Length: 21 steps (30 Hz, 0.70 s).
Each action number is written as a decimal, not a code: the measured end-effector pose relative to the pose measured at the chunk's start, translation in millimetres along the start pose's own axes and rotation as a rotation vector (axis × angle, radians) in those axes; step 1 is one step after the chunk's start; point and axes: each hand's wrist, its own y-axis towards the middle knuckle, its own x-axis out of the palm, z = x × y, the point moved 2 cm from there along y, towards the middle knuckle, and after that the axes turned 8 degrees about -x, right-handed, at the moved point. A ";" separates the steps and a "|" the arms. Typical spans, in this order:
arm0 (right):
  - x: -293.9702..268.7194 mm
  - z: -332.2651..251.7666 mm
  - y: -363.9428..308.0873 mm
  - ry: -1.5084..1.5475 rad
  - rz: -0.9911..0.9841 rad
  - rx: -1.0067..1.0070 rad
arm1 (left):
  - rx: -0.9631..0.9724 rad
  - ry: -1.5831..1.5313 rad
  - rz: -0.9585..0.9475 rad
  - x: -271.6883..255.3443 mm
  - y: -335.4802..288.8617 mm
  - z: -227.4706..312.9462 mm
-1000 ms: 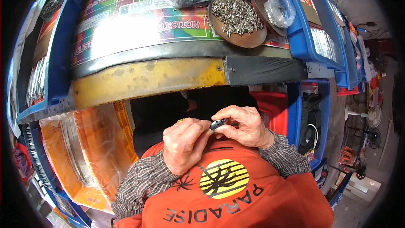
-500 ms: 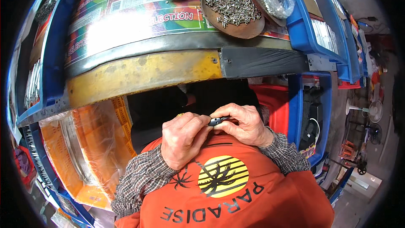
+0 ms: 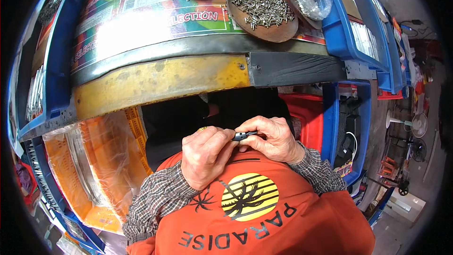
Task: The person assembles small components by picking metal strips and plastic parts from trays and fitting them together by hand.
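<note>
Close in front of my body, both hands meet at a small dark part (image 3: 240,136) with round holes in its side. My left hand (image 3: 204,156) pinches its left end between thumb and fingers. At the other end, my right hand (image 3: 272,140) is closed with thumb and fingertips around a thin dark extension of the part. The fingers cover both ends, so its full shape and exact kind are hidden. An orange-red apron (image 3: 302,212) lies just beneath the hands.
Beyond the hands runs the bench edge (image 3: 165,82). On the bench, a brown dish (image 3: 264,36) holds many small metal pins or rivets (image 3: 259,4), beside a clear plastic bag (image 3: 313,1). Blue bins (image 3: 337,23) flank the bench; an orange crate (image 3: 111,156) stands lower left.
Both hands stay in nearly the same place on the dark part, which has barely turned. The view has shifted very slightly.
</note>
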 end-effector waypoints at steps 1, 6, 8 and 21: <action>0.4 0.4 -0.5 0.009 0.002 0.003 | 0.007 -0.002 0.002 -0.1 0.0 -0.2; -2.2 3.9 -0.1 0.054 -0.032 0.023 | 0.038 0.001 -0.012 0.1 2.2 -4.6; -3.2 3.1 1.4 0.023 -0.054 0.001 | 0.052 0.004 -0.021 -0.5 2.9 -4.7; -19.7 -12.3 20.9 -0.267 -0.016 -0.166 | 0.058 0.060 0.022 -8.0 15.7 7.0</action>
